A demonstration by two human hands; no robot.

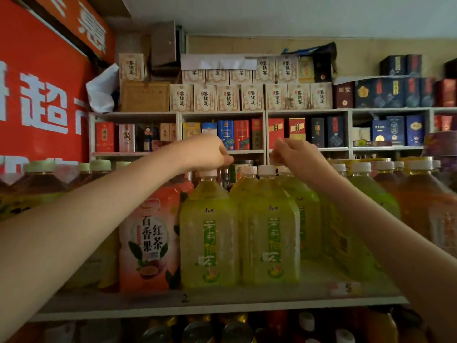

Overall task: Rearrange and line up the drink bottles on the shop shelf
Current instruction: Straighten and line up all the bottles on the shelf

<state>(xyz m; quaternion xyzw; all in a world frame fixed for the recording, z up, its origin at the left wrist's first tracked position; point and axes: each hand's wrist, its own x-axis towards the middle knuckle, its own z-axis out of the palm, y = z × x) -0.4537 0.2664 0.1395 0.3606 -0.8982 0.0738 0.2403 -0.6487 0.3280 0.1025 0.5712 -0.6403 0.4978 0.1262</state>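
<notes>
Green tea bottles with white caps stand in rows on the shelf [222, 302]. My left hand [205, 154] reaches in from the left and curls over the cap of the front left green bottle [209, 238]. Beside it stands a second front green bottle [270, 241], its cap bare. My right hand [294, 154] hangs with curled fingers just above the caps of the green bottles behind [306, 209]. Whether it holds a cap there is hidden. A red passion-fruit tea bottle [150, 233] stands left of the gripped bottle, partly behind my left forearm.
Brown and orange tea bottles [425, 206] fill the shelf to the right, and darker bottles [37, 184] stand at far left. Boxed liquor sits on white wall shelves [265, 134] behind. More bottles show on the shelf below [235, 330]. A red sign [37, 95] covers the left wall.
</notes>
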